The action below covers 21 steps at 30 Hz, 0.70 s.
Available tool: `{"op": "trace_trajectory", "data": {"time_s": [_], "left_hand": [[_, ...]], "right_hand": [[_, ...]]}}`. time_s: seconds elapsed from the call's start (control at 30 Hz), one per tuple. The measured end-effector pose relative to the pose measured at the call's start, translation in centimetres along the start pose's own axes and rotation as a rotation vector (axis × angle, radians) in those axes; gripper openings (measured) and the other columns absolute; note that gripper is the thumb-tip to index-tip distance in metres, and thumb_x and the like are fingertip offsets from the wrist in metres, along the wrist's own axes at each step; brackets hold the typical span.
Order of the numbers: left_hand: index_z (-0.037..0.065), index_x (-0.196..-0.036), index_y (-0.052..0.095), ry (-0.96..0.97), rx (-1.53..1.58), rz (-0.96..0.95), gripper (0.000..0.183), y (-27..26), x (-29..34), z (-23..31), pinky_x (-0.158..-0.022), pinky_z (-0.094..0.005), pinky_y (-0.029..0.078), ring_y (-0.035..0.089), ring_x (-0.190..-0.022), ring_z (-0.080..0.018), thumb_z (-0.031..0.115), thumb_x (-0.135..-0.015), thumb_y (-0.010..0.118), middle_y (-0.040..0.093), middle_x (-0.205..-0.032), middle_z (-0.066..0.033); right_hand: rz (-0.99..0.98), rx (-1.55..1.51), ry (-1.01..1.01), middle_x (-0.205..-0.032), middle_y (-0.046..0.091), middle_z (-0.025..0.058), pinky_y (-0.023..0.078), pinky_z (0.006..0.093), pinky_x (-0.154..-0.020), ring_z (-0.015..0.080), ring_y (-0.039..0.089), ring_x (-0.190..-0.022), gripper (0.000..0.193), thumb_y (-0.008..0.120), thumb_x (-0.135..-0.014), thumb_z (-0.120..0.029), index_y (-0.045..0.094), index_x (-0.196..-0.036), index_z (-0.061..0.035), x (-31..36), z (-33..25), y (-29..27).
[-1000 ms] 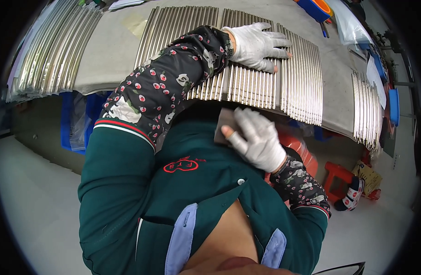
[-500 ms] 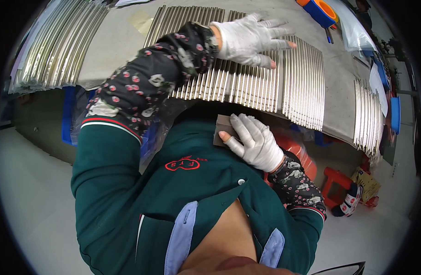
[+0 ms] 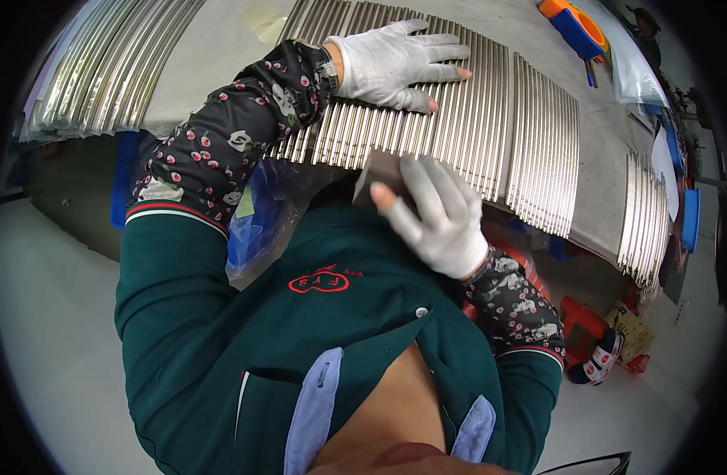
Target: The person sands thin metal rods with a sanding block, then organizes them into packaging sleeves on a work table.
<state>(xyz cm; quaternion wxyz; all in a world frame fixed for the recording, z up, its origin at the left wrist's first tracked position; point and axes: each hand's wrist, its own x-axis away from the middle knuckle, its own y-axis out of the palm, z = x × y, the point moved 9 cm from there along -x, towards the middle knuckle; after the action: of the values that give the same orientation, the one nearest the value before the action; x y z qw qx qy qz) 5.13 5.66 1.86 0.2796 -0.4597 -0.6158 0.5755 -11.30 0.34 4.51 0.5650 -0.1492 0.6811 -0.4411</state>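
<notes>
Left hand flat on the rod bank, right hand bringing in a small dark pad.

Our left hand point(image 3: 399, 63) lies spread wide, palm down, on the row of metal rods point(image 3: 458, 119) at the near edge of the grey table point(image 3: 221, 55). Our right hand point(image 3: 439, 214) grips a small dark pad point(image 3: 379, 176) at the rods' near ends. We judge even left-palm pressure matters, so rods neither roll nor ride up; pad kept square to the ends. More rod bundles point(image 3: 645, 214) sit apart, right.
</notes>
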Motion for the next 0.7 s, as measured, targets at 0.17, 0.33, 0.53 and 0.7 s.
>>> {"op": "trace_trajectory", "data": {"time_s": [0.17,0.33,0.53,0.7], "left_hand": [[0.012,-0.145,0.038,-0.064,0.015,-0.002,0.072,0.1,-0.7,0.1,-0.115,-0.0528,0.023,0.029,-0.142,-0.0330,0.063,-0.093,0.037,0.032,-0.152,-0.0157],[0.013,-0.145,0.039,-0.055,0.052,-0.026,0.069,0.0,-1.6,1.1,-0.116,-0.0517,0.022,0.028,-0.142,-0.0313,0.058,-0.093,0.044,0.031,-0.153,-0.0142],[0.013,-0.145,0.040,-0.065,0.067,0.013,0.070,0.8,-3.0,1.3,-0.117,-0.0502,0.021,0.029,-0.142,-0.0309,0.058,-0.092,0.046,0.032,-0.153,-0.0139],[0.013,-0.145,0.040,-0.082,0.088,-0.016,0.069,0.7,-3.7,1.5,-0.117,-0.0509,0.021,0.027,-0.143,-0.0310,0.057,-0.092,0.048,0.031,-0.154,-0.0138]], "right_hand": [[-0.260,0.040,-0.302,-0.121,0.054,0.0131,0.052,0.0399,-0.088,0.0300,0.056,-0.106,0.050,0.068,-0.082,-0.017,0.053,-0.129,-0.0173,4.7,-3.8,4.7],[-0.137,0.045,-0.157,-0.124,0.054,0.0154,0.053,0.0382,-0.087,0.0310,0.056,-0.109,0.048,0.067,-0.084,-0.017,0.053,-0.130,-0.0144,1.3,-1.6,2.6],[0.052,0.063,-0.126,-0.120,0.054,0.0141,0.052,0.0402,-0.086,0.0297,0.059,-0.105,0.045,0.069,-0.082,-0.015,0.056,-0.126,-0.0170,0.8,-1.0,-0.7],[-0.324,-0.071,-0.292,-0.129,0.054,0.0200,0.050,0.0404,-0.094,0.0318,0.058,-0.111,0.037,0.058,-0.087,-0.018,0.057,-0.124,-0.0122,3.7,-3.3,4.4]]}}
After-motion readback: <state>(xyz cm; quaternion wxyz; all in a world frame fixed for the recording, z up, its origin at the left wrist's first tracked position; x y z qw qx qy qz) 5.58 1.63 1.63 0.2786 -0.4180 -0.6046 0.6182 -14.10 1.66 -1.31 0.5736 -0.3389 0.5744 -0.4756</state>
